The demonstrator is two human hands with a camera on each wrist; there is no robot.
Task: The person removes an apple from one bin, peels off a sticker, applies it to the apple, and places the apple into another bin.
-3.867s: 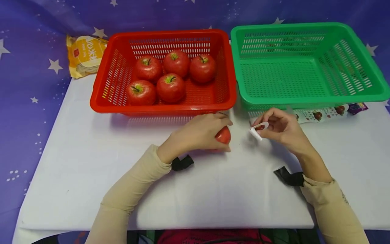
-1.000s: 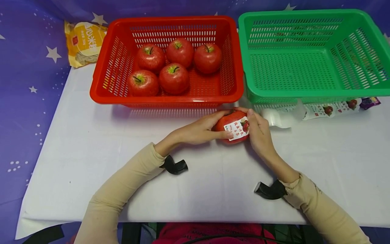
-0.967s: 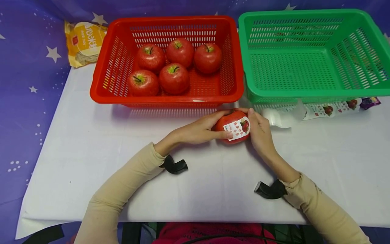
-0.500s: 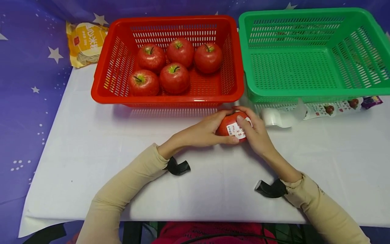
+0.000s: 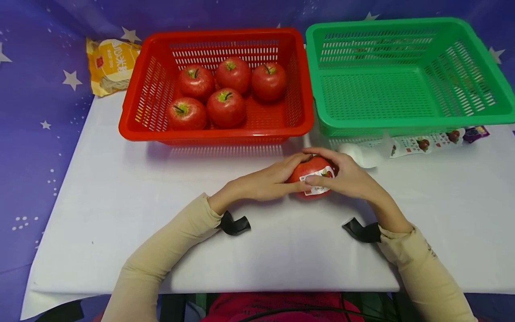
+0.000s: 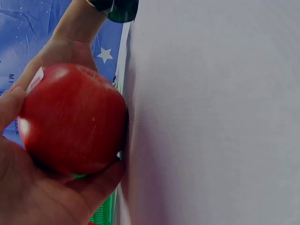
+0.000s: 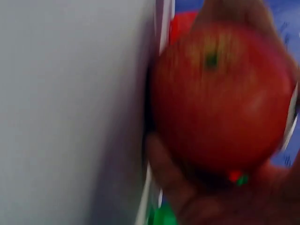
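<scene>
A red apple [image 5: 302, 169] rests on the white cloth in front of the baskets, with a white printed label [image 5: 318, 190] on its near side. My left hand [image 5: 267, 182] grips it from the left, thumb at the label's lower edge. From the right, my right hand [image 5: 349, 175] curls round the apple, its thumb lying on the label and its fingers over the far side. The left wrist view has the apple [image 6: 75, 119] between both hands. In the right wrist view the apple [image 7: 220, 98] is blurred.
A red basket [image 5: 217, 137] holding several apples stands behind the hands. Right of it is a green basket [image 5: 402, 123]. A strip of printed labels [image 5: 422, 144] with a curled white end [image 5: 360, 154] lies before the green basket. A yellow food bag [image 5: 114, 62] is at back left.
Earlier the right hand held a peeled label apart from the apple; now that label is on the apple. Since half a second ago, the right thumb has slid down and left across the label.
</scene>
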